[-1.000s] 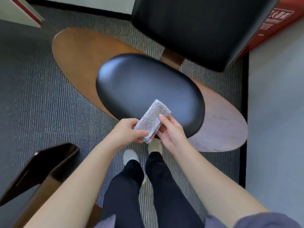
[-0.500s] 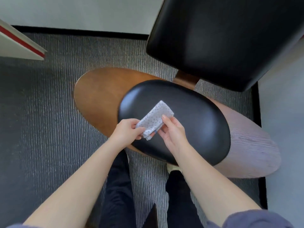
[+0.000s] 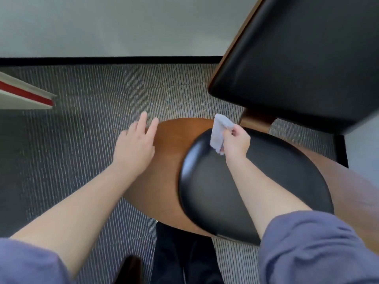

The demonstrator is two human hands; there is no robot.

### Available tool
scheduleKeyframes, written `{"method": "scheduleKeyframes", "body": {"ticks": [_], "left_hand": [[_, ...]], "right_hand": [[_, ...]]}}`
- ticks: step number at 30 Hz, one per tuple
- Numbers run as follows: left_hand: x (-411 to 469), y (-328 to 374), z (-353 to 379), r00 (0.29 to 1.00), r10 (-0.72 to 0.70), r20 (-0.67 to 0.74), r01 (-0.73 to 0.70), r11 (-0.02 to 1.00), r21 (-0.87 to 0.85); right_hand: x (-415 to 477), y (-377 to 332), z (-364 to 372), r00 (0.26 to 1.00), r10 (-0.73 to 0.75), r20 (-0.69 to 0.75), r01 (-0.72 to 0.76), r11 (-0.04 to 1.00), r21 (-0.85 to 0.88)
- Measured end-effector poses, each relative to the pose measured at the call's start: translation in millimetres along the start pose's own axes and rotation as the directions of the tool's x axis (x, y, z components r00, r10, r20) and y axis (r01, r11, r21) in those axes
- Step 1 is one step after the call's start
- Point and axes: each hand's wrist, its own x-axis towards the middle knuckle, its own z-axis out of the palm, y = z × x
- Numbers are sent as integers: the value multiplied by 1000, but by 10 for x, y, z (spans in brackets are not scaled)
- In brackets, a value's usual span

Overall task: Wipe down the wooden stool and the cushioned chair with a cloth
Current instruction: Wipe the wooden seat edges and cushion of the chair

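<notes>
Cloth [image 3: 219, 133]: small, pale, folded, pinched in the right hand [image 3: 235, 140] above the far left edge of the black seat cushion [image 3: 266, 181]. Whether it touches the cushion cannot be told; its upper corner stands free above the fingers.

Head view, single camera, looking down.

Right hand: closed around the cloth, fingers curled, knuckles up. Forearm crosses the cushion from the lower right; blue-grey sleeve [image 3: 317, 249] pushed up past the elbow.

Left hand [image 3: 134, 148]: open, palm down, fingers spread, holding nothing. It lies over the left rim of the wooden seat panel [image 3: 168, 160]; contact cannot be confirmed, the image is motion-blurred there.

Chair: oval black cushion, glossy, sitting on a wider brown wooden panel that shows to the left and to the right of it. Black padded backrest [image 3: 297, 58] with a wooden edge fills the upper right, joined by a wooden post [image 3: 256, 119].

Floor: grey carpet [image 3: 82, 140] with fine pale stripes, bordered at the far side by a black strip [image 3: 102, 59]. Beyond that, a plain grey surface [image 3: 123, 23].

Left edge: white panel with a red stripe [image 3: 22, 95], partly cut off.

Bottom centre: dark trousers [image 3: 180, 253] of the person, under the seat's near edge.
</notes>
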Motion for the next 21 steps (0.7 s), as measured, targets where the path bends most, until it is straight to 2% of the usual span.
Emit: {"method": "scheduleKeyframes", "body": {"ticks": [1, 3, 7, 9, 13, 16, 17, 19, 21], "left_hand": [[65, -26, 34, 999, -35, 40, 35, 999, 7], [150, -52, 106, 995, -57, 85, 53, 997, 51], [224, -92, 255, 998, -56, 36, 56, 998, 3], [231, -103, 283, 998, -52, 24, 53, 998, -42], [234, -108, 301, 999, -40, 31, 42, 997, -66], [233, -122, 306, 999, -36, 39, 39, 998, -54], [234, -120, 305, 998, -38, 41, 40, 998, -48], [240, -114, 309, 999, -37, 34, 39, 998, -46], [238, -115, 322, 999, -33, 15, 34, 998, -56]], "right_hand": [[121, -23, 39, 994, -107, 17, 108, 989, -99], [358, -16, 100, 956, -272, 113, 294, 905, -309], [778, 60, 165, 926, -336, 173, 374, 746, -552], [921, 133, 229, 924, -332, 193, 377, 694, -613], [926, 474, 417, 863, -278, 423, 505, 509, -697], [1029, 561, 351, 825, -290, 485, 565, 416, -712], [1131, 528, 318, 832, -259, 490, 554, 384, -739], [1361, 443, 266, 868, -173, 465, 493, 400, -773], [1432, 399, 278, 873, -121, 472, 477, 406, -779]]}}
